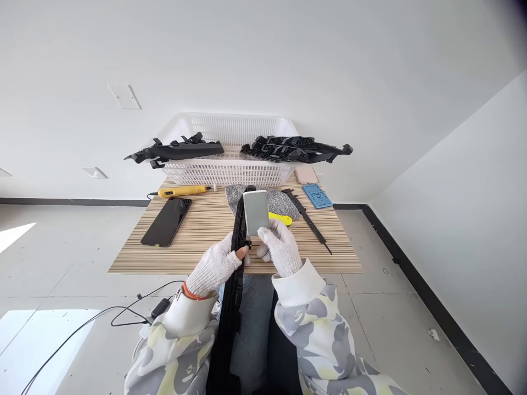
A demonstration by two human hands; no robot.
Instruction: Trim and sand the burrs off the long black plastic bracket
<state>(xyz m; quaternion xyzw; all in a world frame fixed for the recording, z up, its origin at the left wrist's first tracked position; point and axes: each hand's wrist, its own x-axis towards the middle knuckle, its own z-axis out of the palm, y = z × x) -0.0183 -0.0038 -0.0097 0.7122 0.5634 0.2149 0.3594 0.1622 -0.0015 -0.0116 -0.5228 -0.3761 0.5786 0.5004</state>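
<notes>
A basket (230,173) is sitting at the table's (206,233) back, parts (181,149) lying across it; a phone (167,222) is lying left, perhaps a caliper (307,216) right, held bar (237,227) and block (256,211) between.

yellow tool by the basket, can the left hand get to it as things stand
Probably not while full: the left hand is closed on the long black part. The path to the yellow tool looks free, with only the black phone lying beside it.

Left hand (216,269), right hand (280,249) — both closed, adjacent
</notes>
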